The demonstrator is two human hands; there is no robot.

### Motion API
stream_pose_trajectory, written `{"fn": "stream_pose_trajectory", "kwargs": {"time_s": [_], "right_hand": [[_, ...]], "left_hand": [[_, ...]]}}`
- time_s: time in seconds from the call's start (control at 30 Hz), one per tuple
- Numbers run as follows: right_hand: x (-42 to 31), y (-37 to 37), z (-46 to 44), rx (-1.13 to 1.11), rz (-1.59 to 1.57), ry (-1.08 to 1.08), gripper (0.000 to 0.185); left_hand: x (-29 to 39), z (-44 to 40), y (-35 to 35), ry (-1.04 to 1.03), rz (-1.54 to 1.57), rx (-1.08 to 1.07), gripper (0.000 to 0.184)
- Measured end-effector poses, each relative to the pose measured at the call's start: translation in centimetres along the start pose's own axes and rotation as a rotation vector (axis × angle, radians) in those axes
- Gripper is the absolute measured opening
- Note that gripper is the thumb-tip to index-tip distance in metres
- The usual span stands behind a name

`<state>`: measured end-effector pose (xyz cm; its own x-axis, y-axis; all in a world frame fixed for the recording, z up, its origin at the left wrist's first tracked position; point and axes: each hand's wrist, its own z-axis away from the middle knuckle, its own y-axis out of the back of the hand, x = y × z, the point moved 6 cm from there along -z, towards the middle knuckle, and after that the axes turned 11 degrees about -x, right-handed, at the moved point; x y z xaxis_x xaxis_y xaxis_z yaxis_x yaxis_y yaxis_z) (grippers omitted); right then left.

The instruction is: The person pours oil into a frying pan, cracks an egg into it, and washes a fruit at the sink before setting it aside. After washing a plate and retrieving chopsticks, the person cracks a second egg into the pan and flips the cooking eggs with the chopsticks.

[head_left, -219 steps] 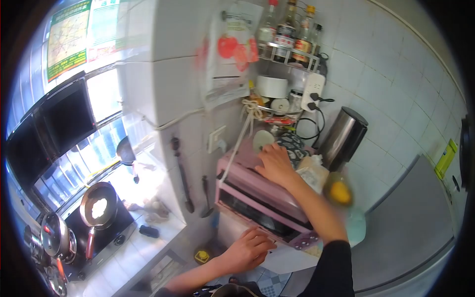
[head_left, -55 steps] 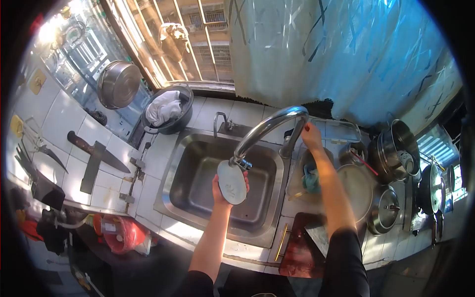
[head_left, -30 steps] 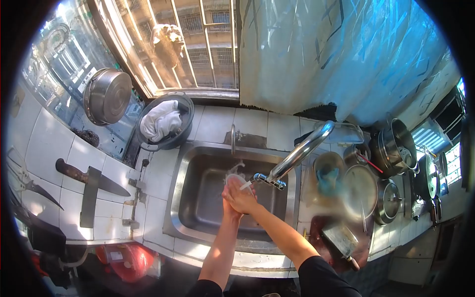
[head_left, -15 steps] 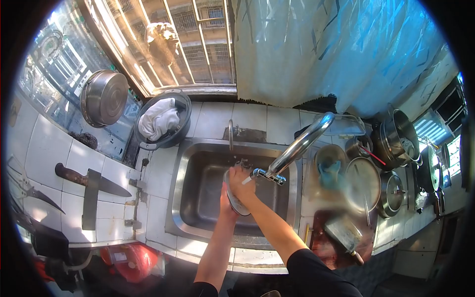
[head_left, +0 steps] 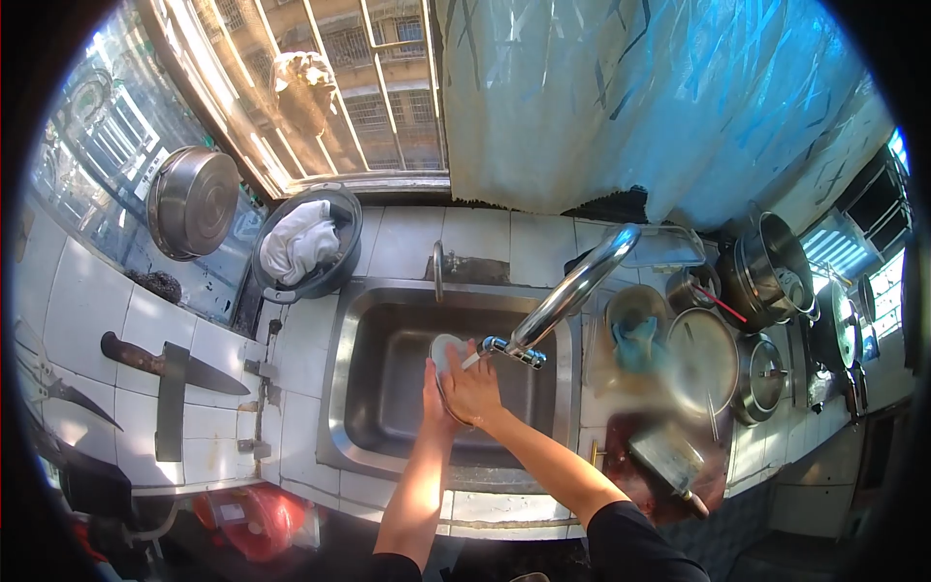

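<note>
A pale oval dish (head_left: pixel 439 351) is tilted over the steel sink (head_left: pixel 373 427), under the running faucet (head_left: pixel 579 289). My left hand (head_left: pixel 435 403) grips the dish by its left and lower side. My right hand (head_left: pixel 472 388) lies flat against the dish's face, fingers stretched out and pointing up, partly covering it. A stream of water from the faucet's nozzle falls on the back of my right hand.
Left of the sink, a grey basin (head_left: pixel 325 276) holds a white cloth (head_left: pixel 300 242), and a knife (head_left: pixel 208 373) hangs on the tiles. On the right are a cleaver (head_left: pixel 669 458) on a red board, a round lid (head_left: pixel 700 359), a blue cloth (head_left: pixel 635 344) and stacked pots (head_left: pixel 766 267).
The view has gone from the pink oven to the sink. My right hand has left the faucet's base and come onto the dish, and water now runs. Lately it has slid slightly on the dish.
</note>
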<state>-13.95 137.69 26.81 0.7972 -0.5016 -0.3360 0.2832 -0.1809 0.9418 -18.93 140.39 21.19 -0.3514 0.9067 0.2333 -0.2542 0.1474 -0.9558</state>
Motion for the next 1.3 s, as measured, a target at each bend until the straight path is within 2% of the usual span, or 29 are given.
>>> {"fn": "stream_pose_trajectory", "kwargs": {"time_s": [0.07,0.1,0.13,0.17,0.2,0.23,0.27,0.3,0.33,0.37,0.43,0.47,0.53,0.57,0.6,0.63,0.67,0.7,0.77,0.8,0.87,0.9,0.93,1.03,1.07,1.13,1.17,1.23,1.3], "right_hand": [[1.2,0.5,-0.9,-0.267,-0.328,-0.15,0.058],[2.9,-1.0,-1.7,-0.034,-0.454,-0.198,0.054],[3.6,-0.5,-2.9,-0.018,-0.447,-0.199,0.054],[4.0,-0.7,-4.0,-0.123,-0.421,-0.181,0.051],[4.2,-1.3,-4.2,-0.237,-0.397,-0.168,0.047],[4.2,-4.1,-3.9,0.196,0.049,0.292,0.033],[5.1,-3.6,-3.8,0.197,0.059,0.286,0.033],[7.0,-3.4,-4.1,0.053,-0.148,0.144,0.028],[8.8,-3.0,-4.1,-0.088,-0.354,0.001,0.024],[9.0,3.0,-1.8,-0.026,-0.438,-0.145,0.02],[10.9,9.3,-0.4,-0.128,-0.351,-0.411,0.02],[13.2,11.1,0.0,-0.033,-0.346,-0.474,0.021],[17.3,14.5,0.5,0.273,-0.28,-0.558,0.023],[19.0,16.0,0.5,0.488,-0.217,-0.577,0.025],[20.9,16.5,-0.7,0.502,-0.209,-0.576,0.025],[22.0,17.3,-2.4,0.557,-0.034,-0.452,0.026],[22.4,17.8,-3.6,0.605,0.141,-0.329,0.028],[23.3,17.9,-4.3,0.619,0.148,-0.332,0.028],[23.4,17.4,-6.7,0.304,0.21,-0.167,0.029],[23.8,17.8,-6.9,0.314,0.216,-0.164,0.029],[23.4,18.4,-7.7,0.06,0.278,-0.227,0.036],[23.1,18.6,-7.3,-0.062,0.285,-0.278,0.039],[21.9,19.2,-6.5,-0.055,0.339,-0.257,0.042],[21.6,14.7,-4.0,0.006,0.575,-0.201,0.066],[19.1,13.8,-1.9,-0.151,0.624,-0.222,0.057],[13.9,10.6,2.6,-0.428,0.639,0.018,0.033],[10.5,9.8,4.9,-0.687,0.668,0.129,0.029],[4.2,9.7,7.4,-0.966,0.819,0.344,0.03],[-0.2,9.8,5.9,-0.936,0.818,0.392,0.034]], "left_hand": [[-0.9,1.1,-1.1,-0.006,-0.023,-0.029,0.058],[-1.2,1.3,-1.6,-0.017,-0.106,-0.086,0.057],[-1.3,0.7,-2.8,-0.033,-0.191,-0.16,0.055],[-1.2,0.9,-5.9,-0.081,-0.171,-0.233,0.055],[-1.3,1.0,-4.3,-0.068,-0.167,-0.23,0.055],[-1.6,0.7,-0.7,0.051,-0.18,-0.101,0.053],[-1.8,0.6,1.7,0.169,-0.191,0.026,0.051],[-1.1,0.8,2.6,0.218,-0.434,0.239,0.041],[-1.4,0.7,2.7,0.222,-0.429,0.232,0.041],[-0.9,0.6,3.2,0.177,-0.66,0.277,0.036],[0.0,-0.2,4.9,0.071,-1.022,0.34,0.028],[0.3,-0.4,4.1,0.064,-1.017,0.333,0.028],[1.9,-0.2,0.0,0.021,-1.762,0.35,0.026],[2.1,0.2,-1.2,0.012,-1.757,0.341,0.026],[2.5,0.4,-2.5,0.012,-1.891,0.372,0.025],[2.8,0.5,-3.7,0.011,-2.027,0.403,0.023],[3.1,0.6,-4.2,0.0,-2.028,0.388,0.023],[3.5,1.0,-4.6,-0.055,-2.082,0.381,0.022],[4.2,1.7,-5.9,-0.128,-2.132,0.367,0.022],[4.6,2.3,-6.5,-0.196,-2.152,0.375,0.02],[5.7,3.6,-7.3,-0.279,-2.164,0.393,0.018],[6.0,3.9,-8.0,-0.351,-2.215,0.292,0.017],[6.4,4.3,-8.7,-0.431,-2.262,0.2,0.016],[7.5,6.6,-9.0,-0.668,-2.237,0.239,0.016],[8.1,7.2,-8.7,-0.712,-2.23,0.299,0.016],[8.9,8.7,-7.6,-0.696,-2.073,0.387,0.016],[9.3,9.5,-7.6,-0.724,-2.063,0.423,0.016],[10.7,11.3,-6.1,-0.617,-1.824,0.622,0.015],[11.6,12.5,-4.2,-0.537,-1.677,0.763,0.016]]}}
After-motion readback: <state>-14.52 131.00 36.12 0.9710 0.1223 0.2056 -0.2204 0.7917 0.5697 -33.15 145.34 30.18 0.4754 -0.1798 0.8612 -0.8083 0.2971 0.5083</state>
